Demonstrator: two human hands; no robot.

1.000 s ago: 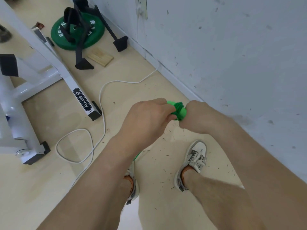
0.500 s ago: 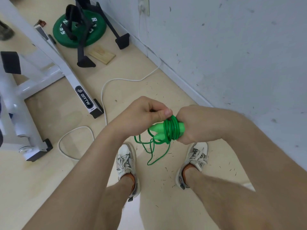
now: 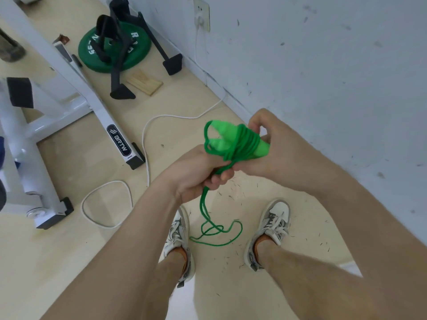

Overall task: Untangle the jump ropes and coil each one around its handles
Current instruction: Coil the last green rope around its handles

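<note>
The bright green plastic jump rope (image 3: 242, 140) is held up in front of the person, above their two feet. Its pair of green handles (image 3: 223, 135) lie side by side, pointing to the left and slightly far, with several turns of the thin green cord wound tightly around their middle. The right hand (image 3: 275, 148) is closed around the right ends of the handles, thumb on the far side and fingers curled beneath. The left hand (image 3: 198, 173), just near and left of the bundle, is fisted around the loose cord where it leaves the coil. From that fist the free tail of the cord (image 3: 215, 229) hangs down and ends in slack loops on the pale wooden floor (image 3: 76, 262) between two grey and white sneakers (image 3: 273, 224). A white power cable (image 3: 145, 144) curves across the floor at left, running from a wall socket (image 3: 202, 16) on the scuffed white wall (image 3: 323, 65). Farther left stands a white metal machine frame (image 3: 97, 107), and at the far side a green weight plate (image 3: 115, 50) lies flat under a black stand.
</note>
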